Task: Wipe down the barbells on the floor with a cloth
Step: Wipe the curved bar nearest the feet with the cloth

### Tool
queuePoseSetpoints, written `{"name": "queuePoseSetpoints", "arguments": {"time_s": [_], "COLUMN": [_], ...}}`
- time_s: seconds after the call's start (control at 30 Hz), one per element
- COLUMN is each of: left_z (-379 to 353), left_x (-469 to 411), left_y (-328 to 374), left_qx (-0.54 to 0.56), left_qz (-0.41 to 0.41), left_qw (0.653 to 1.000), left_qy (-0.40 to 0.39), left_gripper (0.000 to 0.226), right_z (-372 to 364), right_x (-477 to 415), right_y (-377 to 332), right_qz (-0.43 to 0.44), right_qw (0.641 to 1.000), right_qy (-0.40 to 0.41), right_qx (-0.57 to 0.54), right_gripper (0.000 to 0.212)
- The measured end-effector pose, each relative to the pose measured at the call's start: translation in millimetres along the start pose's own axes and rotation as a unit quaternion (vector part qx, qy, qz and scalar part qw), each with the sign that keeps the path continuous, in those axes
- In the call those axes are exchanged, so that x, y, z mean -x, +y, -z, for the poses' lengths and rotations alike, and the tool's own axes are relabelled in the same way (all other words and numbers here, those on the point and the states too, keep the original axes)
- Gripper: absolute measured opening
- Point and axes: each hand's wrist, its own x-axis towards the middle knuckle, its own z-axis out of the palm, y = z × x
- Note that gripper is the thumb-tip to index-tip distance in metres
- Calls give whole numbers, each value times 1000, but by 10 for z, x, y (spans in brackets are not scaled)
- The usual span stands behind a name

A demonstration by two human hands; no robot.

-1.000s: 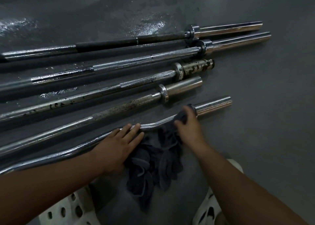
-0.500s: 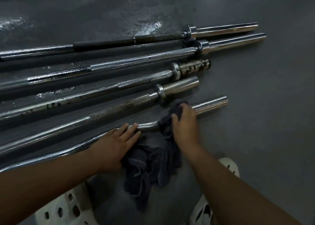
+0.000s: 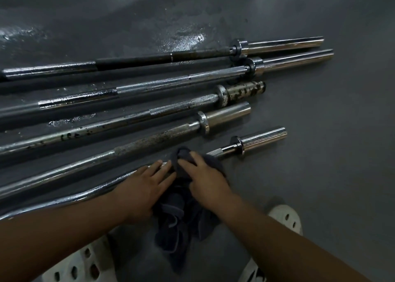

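Several barbells lie side by side on the dark floor, running from left to upper right. Nearest me is a curved chrome bar (image 3: 263, 139) with a short sleeve at its right end. A dark grey cloth (image 3: 181, 215) is draped over this bar and trails toward me. My right hand (image 3: 205, 181) grips the cloth around the bar, just left of the collar. Beside it, my left hand (image 3: 143, 187) rests flat on the same bar, fingers straight. Beyond it lies a rusty bar (image 3: 154, 140), then a bar with a spotted sleeve (image 3: 243, 91).
Two longer barbells (image 3: 288, 64) lie farthest away. Wet patches (image 3: 188, 39) shine on the floor behind them. White perforated clogs (image 3: 286, 217) show at the bottom edge on both sides. Bare grey floor spreads out to the right.
My right hand has slid the cloth leftward along the curved bar, away from the collar, until it sits next to my left hand. The left hand has stayed on the bar.
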Motion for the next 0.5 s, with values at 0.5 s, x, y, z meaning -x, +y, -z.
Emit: {"name": "queuePoseSetpoints", "arguments": {"time_s": [0.5], "left_z": [8], "left_x": [-4], "left_y": [18], "left_qx": [-18], "left_qz": [-1], "left_qw": [1000], "left_qy": [-21], "left_gripper": [99], "right_z": [167], "right_x": [-68], "right_y": [504], "right_qz": [-196], "right_qw": [976], "right_qy": [74], "right_qx": [55], "right_gripper": [71]}}
